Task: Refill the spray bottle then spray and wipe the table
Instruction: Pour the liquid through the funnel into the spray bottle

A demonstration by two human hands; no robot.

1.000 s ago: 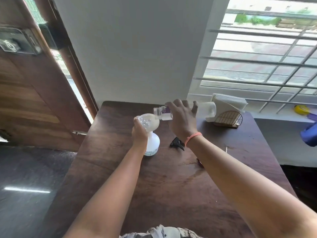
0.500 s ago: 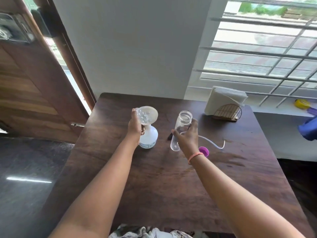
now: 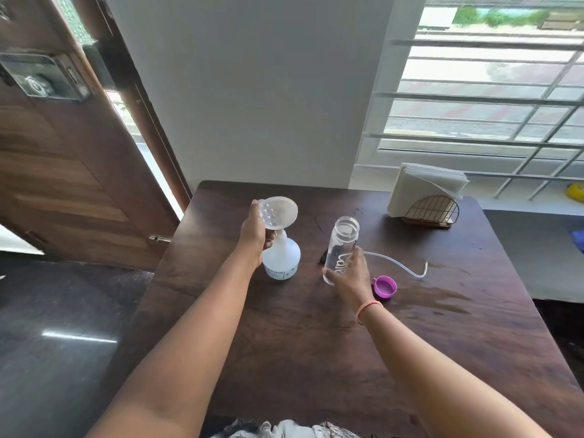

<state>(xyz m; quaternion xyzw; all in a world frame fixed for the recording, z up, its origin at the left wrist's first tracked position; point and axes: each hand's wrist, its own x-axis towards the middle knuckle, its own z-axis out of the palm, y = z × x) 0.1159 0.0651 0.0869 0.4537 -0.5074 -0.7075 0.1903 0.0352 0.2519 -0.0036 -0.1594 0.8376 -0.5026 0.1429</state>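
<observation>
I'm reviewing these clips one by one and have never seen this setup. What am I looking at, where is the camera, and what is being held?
There is no machine here: a person works with bare hands, filmed by one wide-angle camera worn on the head, looking forward and down. The left hand grips a funnel sitting in the neck of a spray bottle. The right hand holds an uncapped clear bottle standing upright on the brown table. Also on the table: a purple cap, the sprayer's thin tube and a napkin holder. A dark object behind the clear bottle is mostly hidden.
</observation>
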